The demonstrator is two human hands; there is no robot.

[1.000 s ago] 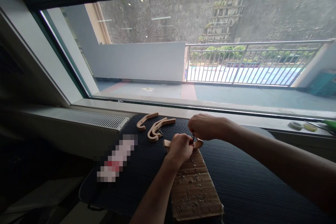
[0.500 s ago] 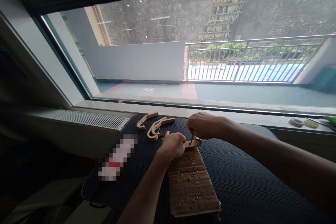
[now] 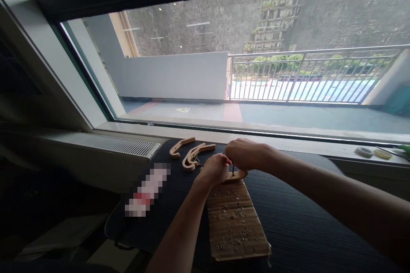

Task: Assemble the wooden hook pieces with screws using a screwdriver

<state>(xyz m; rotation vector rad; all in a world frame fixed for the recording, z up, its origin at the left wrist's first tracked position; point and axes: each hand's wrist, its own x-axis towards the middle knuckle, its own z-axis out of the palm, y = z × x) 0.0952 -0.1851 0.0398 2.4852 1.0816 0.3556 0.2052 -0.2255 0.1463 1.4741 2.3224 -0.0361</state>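
Note:
My left hand [image 3: 215, 169] is closed on a curved wooden hook [image 3: 238, 175] and pins it against the far end of a cardboard sheet [image 3: 235, 222] strewn with wood shavings. My right hand [image 3: 242, 154] sits just above it, fingers pinched round a thin dark tool [image 3: 233, 167] that stands upright with its tip on the hook. Most of the hook is hidden under both hands.
Three more wooden hooks [image 3: 192, 154] lie on the black ribbed mat [image 3: 297, 222] behind my left hand. A blurred packet [image 3: 145, 194] lies at the mat's left. Tape rolls [image 3: 371, 152] sit on the window sill at right; a radiator grille [image 3: 105, 143] runs along the left.
My left hand has shifted a little up and toward my right hand, and the two now touch over the hook. The view has tilted slightly.

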